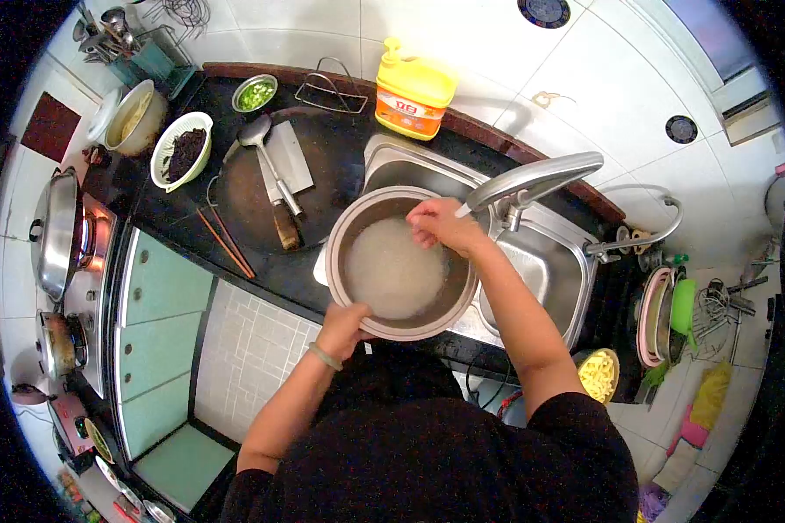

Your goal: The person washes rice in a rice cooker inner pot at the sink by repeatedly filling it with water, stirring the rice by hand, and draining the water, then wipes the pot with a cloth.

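A round pot (336,288) with cloudy water and pale grains at its bottom is over the front of the left sink basin. My left hand (346,329) grips the pot's near left rim, fingers wrapped round it. My right hand (440,224) is over the pot's upper right part, its fingers curled together above the water; whether anything is between them is too small to tell. Just to the right of the pot, the tall faucet (541,177) reaches over the steel sink (532,261).
A cleaver (288,159) and a ladle (273,166) rest on a round board (235,187). Chopsticks (225,244) lie at the counter's front edge. A yellow detergent bottle (414,91) stands behind the sink. At left, a wok (57,235) sits over a lit burner.
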`<state>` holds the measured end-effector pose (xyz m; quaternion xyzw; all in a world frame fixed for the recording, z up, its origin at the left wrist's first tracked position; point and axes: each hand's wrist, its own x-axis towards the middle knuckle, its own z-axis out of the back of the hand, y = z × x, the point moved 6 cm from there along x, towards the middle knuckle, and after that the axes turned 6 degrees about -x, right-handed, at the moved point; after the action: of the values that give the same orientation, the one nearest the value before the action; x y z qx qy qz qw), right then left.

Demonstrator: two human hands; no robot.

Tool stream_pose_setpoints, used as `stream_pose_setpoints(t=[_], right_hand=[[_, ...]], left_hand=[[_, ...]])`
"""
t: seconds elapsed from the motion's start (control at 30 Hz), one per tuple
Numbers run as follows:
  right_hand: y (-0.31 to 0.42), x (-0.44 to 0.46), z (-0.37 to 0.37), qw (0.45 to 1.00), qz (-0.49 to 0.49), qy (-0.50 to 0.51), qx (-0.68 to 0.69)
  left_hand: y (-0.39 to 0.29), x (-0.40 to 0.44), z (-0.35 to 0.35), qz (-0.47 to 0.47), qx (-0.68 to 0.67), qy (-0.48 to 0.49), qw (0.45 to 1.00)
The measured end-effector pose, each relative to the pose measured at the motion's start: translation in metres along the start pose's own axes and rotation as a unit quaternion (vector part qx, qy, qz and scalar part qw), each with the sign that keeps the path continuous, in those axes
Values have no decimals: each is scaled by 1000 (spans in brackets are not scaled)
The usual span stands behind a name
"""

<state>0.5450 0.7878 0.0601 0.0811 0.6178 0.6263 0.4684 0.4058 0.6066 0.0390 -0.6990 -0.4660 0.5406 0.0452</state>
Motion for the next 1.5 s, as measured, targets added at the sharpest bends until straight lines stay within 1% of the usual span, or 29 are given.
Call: stream_pose_setpoints(t=[0.03, 0.07, 0.1, 0.13, 0.17, 0.2, 0.27, 0.3, 0.37, 0.4, 0.47, 0.5, 0.57, 0.6, 0.63, 0.67, 0.7, 0.77, 0.9, 0.97, 1.1, 1.17, 1.2, 1.27, 1.3, 1.37, 1.4, 1.47, 1.5], right_hand=[[2, -2, 4, 990, 21, -13, 136], [1, -5, 8, 981, 23, -47, 189], [-2, -7, 8, 980, 23, -47, 189], [3, -10, 12, 990, 89, -78, 77], [10, -15, 14, 982, 153, -107, -36], [13, -19, 12, 982, 153, -107, -35], [22, -30, 8, 972, 114, -81, 186], [31, -37, 10, 972, 115, -81, 187], [31, -47, 16, 980, 23, -102, 172], [26, -49, 19, 979, 23, -102, 173], [5, -53, 38, 978, 46, -172, 112], [-10, -53, 43, 978, 45, -172, 112], [-31, -69, 71, 924, 125, -361, 23], [-41, -75, 74, 924, 125, -361, 22], [-47, -87, 80, 898, 89, -413, -122], [-51, -95, 84, 850, 51, -454, -262], [-60, -98, 87, 850, 52, -454, -262], [-95, -88, 85, 895, -51, -341, -282], [-133, -69, 82, 906, -47, -326, -265], [-130, -59, 81, 905, 33, -315, -285], [-102, -45, 98, 888, 53, -353, -291], [-112, -32, 115, 894, 66, -399, -193], [-114, -26, 120, 894, 66, -399, -192], [-121, -15, 124, 909, 72, -364, -192], [-118, -18, 125, 909, 71, -363, -191], [-106, -27, 121, 948, 19, -282, -149], [-95, -37, 120, 947, 19, -284, -148], [-74, -61, 109, 970, 27, -212, -116], [-55, -80, 107, 969, 24, -216, -115]], left_hand=[[0, 1, 0, -1, 0, 3, 1000], [1, 2, 2, 0, 0, 2, 1000], [1, 3, 3, 13, 17, 8, 1000], [1, 3, 3, 25, 33, 15, 999], [0, 4, 2, 25, 34, 15, 999], [-3, 1, -1, 26, 36, 12, 999], [-5, 0, -3, 26, 39, 9, 999], [-5, 0, -4, 23, 37, 12, 999], [-6, -1, -6, 20, 36, 14, 999], [-8, -3, -7, 4, 20, 4, 1000], [-9, -3, -6, -11, 3, -6, 1000], [-8, -2, -4, -4, 15, -10, 1000], [-6, -1, -3, 3, 26, -12, 1000], [-6, -2, -3, 4, 27, -13, 1000], [-6, -2, -3, 4, 29, -13, 999], [-6, -2, -3, 3, 28, -13, 1000], [-6, -2, -3, -7, 17, -10, 1000], [-6, -1, -3, -17, 8, -5, 1000], [-4, 0, -2, -5, 18, -2, 1000], [-5, 0, -3, -7, 20, -1, 1000], [-7, -2, -5, -10, 28, -5, 1000], [-4, -2, -2, -10, 31, -4, 999], [-3, 0, -1, -7, 27, -7, 1000], [-1, 2, 0, -4, 22, -11, 1000], [-2, 0, 0, -5, 32, -17, 999], [-4, -2, 0, -6, 44, -24, 999], [-6, -4, -1, -19, 34, -25, 999], [-5, -3, -2, -30, 26, -20, 999], [-2, 0, 0, -23, 21, -15, 999]])
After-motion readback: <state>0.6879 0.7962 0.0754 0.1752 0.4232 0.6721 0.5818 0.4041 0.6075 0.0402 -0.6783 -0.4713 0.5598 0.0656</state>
